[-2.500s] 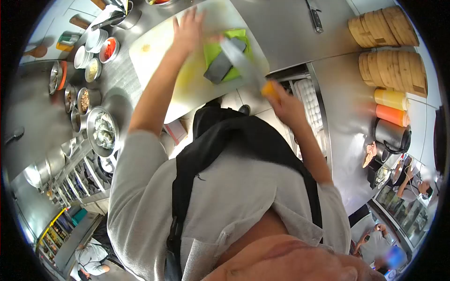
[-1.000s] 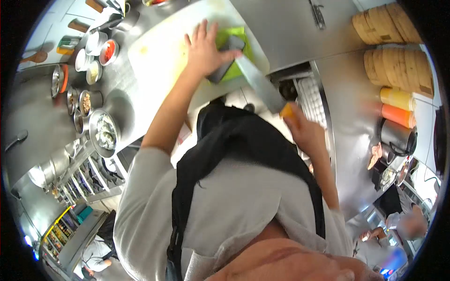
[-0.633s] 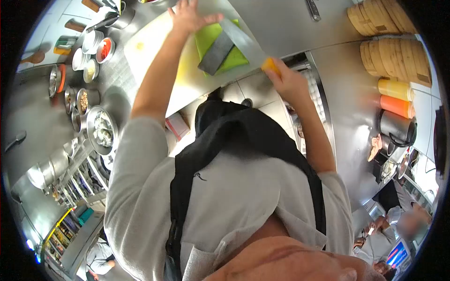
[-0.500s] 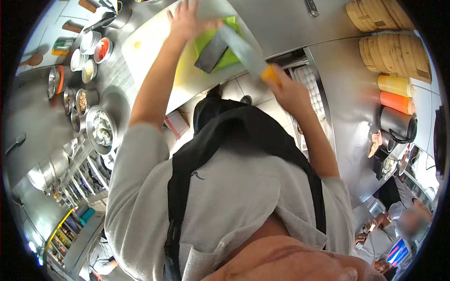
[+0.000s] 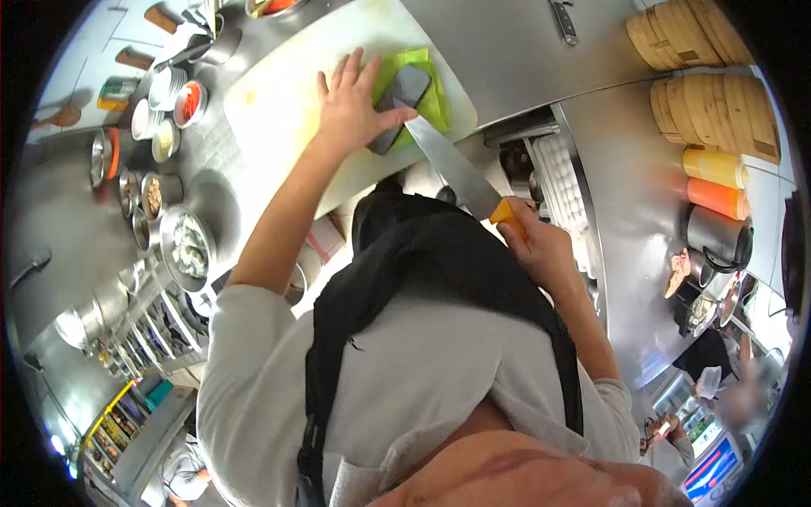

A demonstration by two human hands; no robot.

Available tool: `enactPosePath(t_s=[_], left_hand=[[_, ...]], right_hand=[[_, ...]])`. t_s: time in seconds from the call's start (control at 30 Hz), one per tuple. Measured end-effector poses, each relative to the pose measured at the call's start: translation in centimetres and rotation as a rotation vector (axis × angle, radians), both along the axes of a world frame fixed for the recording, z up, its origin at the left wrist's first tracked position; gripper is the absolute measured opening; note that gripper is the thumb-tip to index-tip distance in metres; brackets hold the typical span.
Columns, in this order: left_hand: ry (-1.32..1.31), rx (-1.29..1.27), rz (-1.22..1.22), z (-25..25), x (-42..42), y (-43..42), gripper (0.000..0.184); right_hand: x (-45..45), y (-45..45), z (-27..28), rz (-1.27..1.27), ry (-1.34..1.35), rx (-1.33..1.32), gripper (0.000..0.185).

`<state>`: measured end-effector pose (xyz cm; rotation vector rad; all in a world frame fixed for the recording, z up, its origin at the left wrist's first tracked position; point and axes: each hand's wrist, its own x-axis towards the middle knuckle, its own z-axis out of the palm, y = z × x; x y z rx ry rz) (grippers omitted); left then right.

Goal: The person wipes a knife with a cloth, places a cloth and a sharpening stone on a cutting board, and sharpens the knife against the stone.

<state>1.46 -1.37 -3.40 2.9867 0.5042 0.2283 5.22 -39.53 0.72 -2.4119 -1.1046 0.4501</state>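
Note:
A dark grey sharpening stone (image 5: 405, 89) lies on a folded green cloth (image 5: 433, 97) at the near right part of the white cutting board (image 5: 283, 93). My right hand (image 5: 541, 245) is wrapped round the orange handle of a wide knife (image 5: 452, 160), whose blade points up and left to the stone. My left hand (image 5: 355, 110) has its fingers spread over the board beside the stone, with the thumb at the blade's tip end. Whether the thumb presses on the blade is hard to tell.
Bowls of shredded red food (image 5: 191, 103) and a metal bowl (image 5: 187, 247) stand left. Another knife (image 5: 563, 23) lies at the back. Bamboo steamers (image 5: 714, 117), a yellow container (image 5: 715, 167) and an orange one (image 5: 716, 196) line the right. Other people are at the lower corners.
Both hands and the knife have moved back toward my body, the blade sliding down along the stone. The camera view has shifted slightly.

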Motion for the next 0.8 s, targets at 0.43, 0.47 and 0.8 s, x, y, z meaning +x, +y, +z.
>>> enactPosePath(t_s=[0.43, 0.47, 0.8], left_hand=[[-0.010, -0.062, 0.022, -0.1, 1.6, 1.5, 0.128], [-0.022, -0.067, 0.039, -1.0, 3.0, 3.1, 0.129], [-0.017, -0.060, 0.047, 0.1, 2.5, 2.7, 0.128]], right_hand=[[1.9, 1.3, 0.0, -0.052, 0.074, -0.186, 0.055], [3.2, 3.1, 0.4, -0.089, 0.123, -0.314, 0.053], [1.3, 0.0, -1.8, -0.006, 0.073, -0.144, 0.054]])
